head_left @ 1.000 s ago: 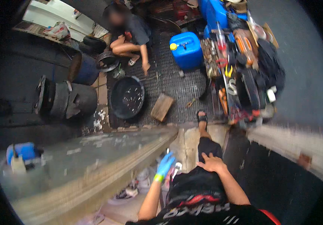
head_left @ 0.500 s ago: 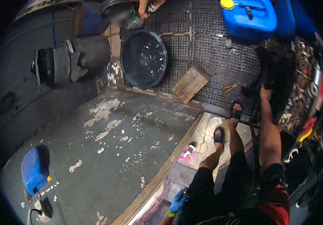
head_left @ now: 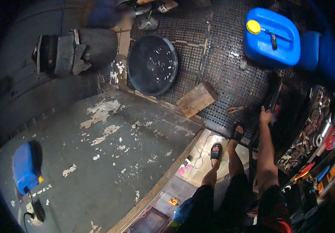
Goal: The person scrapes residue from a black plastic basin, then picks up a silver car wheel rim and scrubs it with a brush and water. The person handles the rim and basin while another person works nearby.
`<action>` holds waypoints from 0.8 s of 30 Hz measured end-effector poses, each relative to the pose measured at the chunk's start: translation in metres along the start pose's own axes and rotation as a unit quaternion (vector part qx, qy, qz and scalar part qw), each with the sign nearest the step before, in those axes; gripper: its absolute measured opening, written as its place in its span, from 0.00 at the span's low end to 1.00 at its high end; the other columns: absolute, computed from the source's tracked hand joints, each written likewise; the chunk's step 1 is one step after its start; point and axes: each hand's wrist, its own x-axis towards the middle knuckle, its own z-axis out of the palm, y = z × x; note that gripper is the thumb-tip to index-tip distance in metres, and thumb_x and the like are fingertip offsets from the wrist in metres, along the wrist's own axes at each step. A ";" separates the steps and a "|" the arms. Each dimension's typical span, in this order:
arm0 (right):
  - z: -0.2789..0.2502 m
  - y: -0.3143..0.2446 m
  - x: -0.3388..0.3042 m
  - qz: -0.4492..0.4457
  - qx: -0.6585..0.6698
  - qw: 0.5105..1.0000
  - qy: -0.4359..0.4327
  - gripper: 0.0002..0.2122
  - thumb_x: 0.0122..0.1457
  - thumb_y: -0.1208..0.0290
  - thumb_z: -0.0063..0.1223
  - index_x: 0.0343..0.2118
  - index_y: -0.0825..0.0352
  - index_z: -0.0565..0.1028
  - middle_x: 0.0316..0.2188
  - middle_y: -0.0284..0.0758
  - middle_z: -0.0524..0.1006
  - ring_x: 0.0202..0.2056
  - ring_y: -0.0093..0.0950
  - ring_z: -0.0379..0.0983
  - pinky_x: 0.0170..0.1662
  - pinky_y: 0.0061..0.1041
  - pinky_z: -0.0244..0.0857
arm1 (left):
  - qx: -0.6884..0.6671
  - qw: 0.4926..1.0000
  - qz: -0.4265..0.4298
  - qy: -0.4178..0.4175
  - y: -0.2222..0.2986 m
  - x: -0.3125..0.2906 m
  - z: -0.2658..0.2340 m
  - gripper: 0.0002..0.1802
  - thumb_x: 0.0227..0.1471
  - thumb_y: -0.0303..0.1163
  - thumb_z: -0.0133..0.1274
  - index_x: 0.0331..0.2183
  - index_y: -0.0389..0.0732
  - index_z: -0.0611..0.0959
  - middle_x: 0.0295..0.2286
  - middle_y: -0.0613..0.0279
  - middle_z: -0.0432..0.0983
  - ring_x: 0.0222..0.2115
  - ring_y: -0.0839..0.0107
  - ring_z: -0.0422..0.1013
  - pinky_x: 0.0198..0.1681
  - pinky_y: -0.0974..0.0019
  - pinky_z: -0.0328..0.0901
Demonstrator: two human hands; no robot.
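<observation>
Pliers (head_left: 235, 110) lie untouched on the mat (head_left: 225, 50), left of the right hand (head_left: 265, 116) (holding or not, I cannot tell); the gloved left hand (head_left: 182, 212) is equally unclear.

Seen from above, a person's bare right hand (head_left: 265, 115) reaches forward, close to a dark object (head_left: 269, 94) too dim to identify; whether they touch is unclear. The left hand (head_left: 181, 212), in a blue glove, is low in view beside dark shorts (head_left: 203, 200), its fingers indistinct. Black sandals (head_left: 216, 152) are on the person's feet. Ahead, on a black grid mat (head_left: 227, 83), lie a pliers-like tool (head_left: 235, 109), a wooden block (head_left: 195, 100) and a round black basin (head_left: 140, 66) showing white flecks. At upper right is a blue jerrycan (head_left: 268, 42) with a yellow cap (head_left: 253, 27); below it, jumbled metal parts (head_left: 305, 143). At left, a blue jug (head_left: 25, 167) appears against a grey, peeling surface (head_left: 105, 163).
</observation>
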 end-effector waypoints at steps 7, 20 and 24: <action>-0.035 -0.049 -0.107 -0.125 0.001 0.988 0.088 0.18 0.53 0.61 0.59 0.35 0.76 0.77 0.30 0.52 0.80 0.35 0.52 0.77 0.40 0.45 0.68 | 0.237 0.968 0.060 0.061 0.109 0.023 0.014 0.27 0.58 0.41 0.52 0.58 0.45 0.71 0.40 0.44 0.79 0.41 0.48 0.76 0.44 0.51 0.71; -0.169 -0.217 -0.368 -0.193 0.232 0.931 -0.206 0.04 0.56 0.79 0.51 0.26 0.71 0.69 0.22 0.31 0.76 0.20 0.20 0.72 0.26 0.22 0.66 | 0.237 0.966 0.073 0.072 0.169 0.175 -0.008 0.34 0.54 0.54 0.50 0.57 0.47 0.70 0.30 0.41 0.80 0.32 0.43 0.77 0.35 0.43 0.70; -0.172 -0.285 -0.388 -0.242 0.109 0.938 -0.223 0.10 0.61 0.69 0.57 0.34 0.72 0.75 0.23 0.35 0.78 0.19 0.24 0.73 0.26 0.28 0.67 | 0.180 0.974 0.078 0.117 0.178 0.205 -0.038 0.37 0.50 0.54 0.54 0.58 0.47 0.70 0.28 0.42 0.80 0.31 0.43 0.77 0.33 0.43 0.70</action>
